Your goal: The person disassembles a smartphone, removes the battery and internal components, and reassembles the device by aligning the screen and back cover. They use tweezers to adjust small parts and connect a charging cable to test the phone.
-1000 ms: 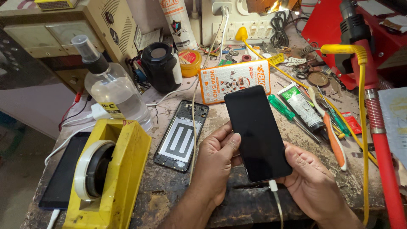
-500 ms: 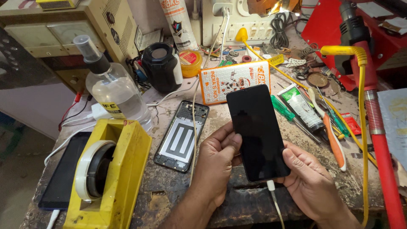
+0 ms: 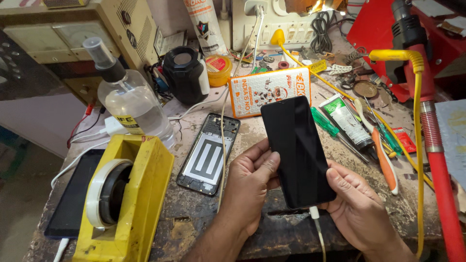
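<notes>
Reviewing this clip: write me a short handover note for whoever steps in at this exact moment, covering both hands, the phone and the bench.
Left hand: grips the black phone by its left edge, thumb on the screen edge.
Right hand: holds the phone's lower right corner, thumb on the glass.
Phone: held above the bench, screen dark, white cable plugged into its bottom end.
Nearby: an opened phone frame lies flat left of the hands; yellow tape dispenser at the near left; spray bottle behind it; screwdrivers and a tube to the right.
Done: cable is connected.
Left: the screen shows nothing yet; the open frame lies untouched.
</notes>
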